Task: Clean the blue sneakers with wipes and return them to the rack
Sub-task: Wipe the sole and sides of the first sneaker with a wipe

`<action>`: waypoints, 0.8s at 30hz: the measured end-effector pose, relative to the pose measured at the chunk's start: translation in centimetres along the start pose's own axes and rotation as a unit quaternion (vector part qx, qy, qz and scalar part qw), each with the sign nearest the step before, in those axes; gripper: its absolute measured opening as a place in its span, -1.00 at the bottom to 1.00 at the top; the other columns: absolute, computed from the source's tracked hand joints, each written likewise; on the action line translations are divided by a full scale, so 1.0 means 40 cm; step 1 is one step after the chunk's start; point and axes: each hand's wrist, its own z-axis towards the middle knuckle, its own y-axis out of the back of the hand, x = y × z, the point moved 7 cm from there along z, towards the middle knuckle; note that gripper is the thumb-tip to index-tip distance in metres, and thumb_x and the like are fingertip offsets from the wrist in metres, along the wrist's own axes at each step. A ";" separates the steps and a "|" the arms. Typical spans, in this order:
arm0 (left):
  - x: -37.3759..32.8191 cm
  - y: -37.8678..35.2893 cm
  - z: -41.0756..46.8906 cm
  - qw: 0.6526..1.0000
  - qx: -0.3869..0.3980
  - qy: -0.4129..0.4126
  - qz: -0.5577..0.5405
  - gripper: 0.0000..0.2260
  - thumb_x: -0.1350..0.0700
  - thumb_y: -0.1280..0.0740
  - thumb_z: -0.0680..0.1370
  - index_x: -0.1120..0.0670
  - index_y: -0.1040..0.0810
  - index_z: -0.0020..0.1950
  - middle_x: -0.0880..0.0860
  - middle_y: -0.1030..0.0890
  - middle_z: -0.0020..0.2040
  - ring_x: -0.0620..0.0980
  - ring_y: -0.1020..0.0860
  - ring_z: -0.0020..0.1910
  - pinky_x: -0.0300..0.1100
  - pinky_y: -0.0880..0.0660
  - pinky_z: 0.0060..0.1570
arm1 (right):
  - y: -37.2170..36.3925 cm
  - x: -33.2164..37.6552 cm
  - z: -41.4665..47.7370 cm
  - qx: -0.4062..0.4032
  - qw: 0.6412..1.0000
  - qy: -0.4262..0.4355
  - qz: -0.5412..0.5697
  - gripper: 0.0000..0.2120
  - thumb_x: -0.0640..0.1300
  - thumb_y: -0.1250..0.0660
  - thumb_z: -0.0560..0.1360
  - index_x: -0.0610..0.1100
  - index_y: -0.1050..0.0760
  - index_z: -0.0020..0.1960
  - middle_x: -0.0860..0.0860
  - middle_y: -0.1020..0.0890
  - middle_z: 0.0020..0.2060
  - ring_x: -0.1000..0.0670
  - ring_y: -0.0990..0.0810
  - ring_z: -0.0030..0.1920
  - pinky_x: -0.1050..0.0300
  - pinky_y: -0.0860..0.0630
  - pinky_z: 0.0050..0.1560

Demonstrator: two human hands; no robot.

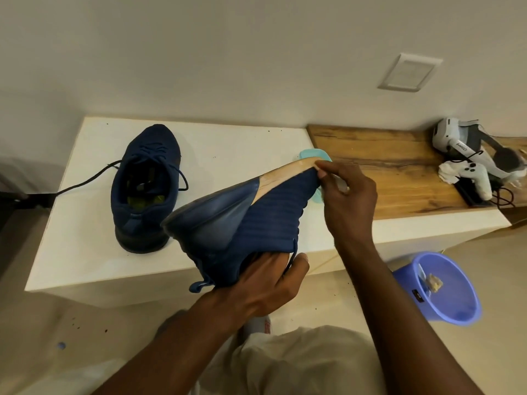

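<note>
While the left hand steadies the tilted sneaker, the right hand works its toe.
Left fingers grip inside the collar, holding the sole up for wiping above the white table. Right fingertips pinch the toe; a wipe is hard to confirm. The 2nd sneaker waits on the table, and the toe half-hides a teal object.

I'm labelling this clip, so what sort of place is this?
Probably a room in a home: a low white cabinet against a plain wall, a game controller and headset on its wooden top, and a small blue bin on the floor.
</note>
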 end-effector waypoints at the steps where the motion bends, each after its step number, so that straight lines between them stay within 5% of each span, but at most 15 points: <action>1: 0.006 0.010 -0.003 0.998 -0.031 0.001 -0.051 -0.75 -0.12 -0.19 0.65 0.02 -0.49 -0.05 -0.10 -0.53 -0.22 -0.10 -0.49 -0.22 -0.50 -0.33 -0.14 | -0.011 0.033 -0.011 0.011 0.999 0.042 0.005 -0.81 -0.24 -0.35 0.57 -0.10 -0.67 0.13 0.07 -0.65 0.06 0.14 -0.58 0.10 0.19 -0.55 0.18; 4: 0.013 0.007 -0.003 0.997 -0.025 0.005 -0.074 -0.58 -0.19 -0.18 0.60 0.02 -0.49 0.35 -0.20 -0.46 0.14 -0.35 -0.37 0.10 -0.68 -0.16 0.10 | -0.066 0.132 -0.055 0.080 0.974 0.200 -0.066 -0.74 -0.34 -0.32 0.51 -0.13 -0.67 0.10 0.01 -0.66 0.03 0.05 -0.55 0.11 0.24 -0.44 0.20; 6: 0.008 0.014 -0.003 0.997 -0.035 -0.007 -0.074 -0.65 -0.14 -0.23 0.63 0.05 -0.53 0.28 -0.15 -0.54 0.12 -0.31 -0.43 0.09 -0.58 -0.27 0.14 | -0.070 0.127 -0.035 0.082 0.967 0.219 -0.098 -0.72 -0.36 -0.32 0.48 -0.13 -0.67 0.08 0.01 -0.66 0.01 0.05 -0.54 0.08 0.32 -0.39 0.18; 9: 0.000 0.010 -0.003 0.998 -0.042 -0.021 -0.053 -0.73 -0.08 -0.25 0.63 0.10 -0.57 0.08 -0.02 -0.60 -0.08 -0.09 -0.51 -0.06 -0.41 -0.38 0.02 | -0.012 0.030 0.020 0.008 0.995 0.086 -0.053 -0.75 -0.36 -0.32 0.51 -0.12 -0.68 0.06 0.08 -0.64 0.01 0.07 -0.60 0.06 0.15 -0.53 0.20; 12: 0.016 -0.008 -0.006 0.996 -0.038 -0.009 -0.082 -0.68 -0.08 -0.26 0.61 0.12 -0.56 0.19 0.01 -0.60 0.06 -0.12 -0.52 0.04 -0.56 -0.28 0.00 | 0.004 -0.010 0.009 0.004 1.000 -0.002 -0.019 -0.77 -0.34 -0.33 0.54 -0.10 -0.67 0.08 0.02 -0.65 0.06 0.11 -0.59 0.09 0.12 -0.55 0.21; 15: 0.012 -0.008 -0.005 0.996 -0.021 -0.005 -0.089 -0.46 -0.20 -0.17 0.50 0.08 -0.47 0.38 -0.06 -0.53 0.22 -0.24 -0.43 0.19 -0.61 -0.19 0.10 | -0.059 0.095 -0.047 0.078 0.991 0.108 -0.022 -0.78 -0.35 -0.35 0.52 -0.12 -0.68 0.04 0.04 -0.66 0.00 0.12 -0.58 0.05 0.38 -0.46 0.14; 17: 0.023 -0.016 -0.001 0.996 -0.011 -0.002 -0.089 -0.38 -0.23 -0.14 0.48 0.03 -0.40 0.47 -0.08 -0.49 0.32 -0.16 -0.42 0.32 -0.49 -0.19 0.23 | -0.116 0.160 -0.087 0.145 0.969 0.194 -0.044 -0.76 -0.36 -0.31 0.50 -0.13 -0.68 0.03 0.00 -0.66 -0.02 0.06 -0.57 0.05 0.32 -0.44 0.11; 19: 0.026 -0.005 0.001 0.996 -0.033 -0.003 -0.089 -0.43 -0.22 -0.16 0.49 0.03 -0.45 0.42 -0.10 -0.51 0.23 -0.23 -0.43 0.24 -0.55 -0.20 0.16 | -0.124 0.169 -0.072 0.137 0.964 0.219 -0.059 -0.74 -0.35 -0.29 0.48 -0.14 -0.68 0.03 -0.02 -0.66 -0.01 0.00 -0.57 0.06 0.24 -0.45 0.10; 21: 0.015 0.005 0.000 0.995 -0.060 -0.015 -0.075 -0.50 -0.20 -0.18 0.50 0.04 -0.49 0.33 -0.15 -0.48 0.12 -0.37 -0.35 0.09 -0.66 -0.17 0.07 | -0.083 0.120 -0.024 0.062 0.980 0.179 -0.054 -0.74 -0.37 -0.31 0.47 -0.14 -0.69 0.02 0.00 -0.66 -0.02 0.00 -0.60 0.05 0.21 -0.49 0.11; 24: -0.006 -0.003 -0.007 0.995 -0.076 -0.048 -0.049 -0.55 -0.12 -0.26 0.53 0.08 -0.52 0.34 -0.09 -0.55 0.17 -0.35 -0.31 0.15 -0.71 -0.09 0.12 | -0.004 0.003 0.028 -0.027 0.999 0.019 0.024 -0.78 -0.34 -0.34 0.52 -0.12 -0.68 0.04 0.04 -0.67 0.02 0.09 -0.61 0.08 0.03 -0.57 0.17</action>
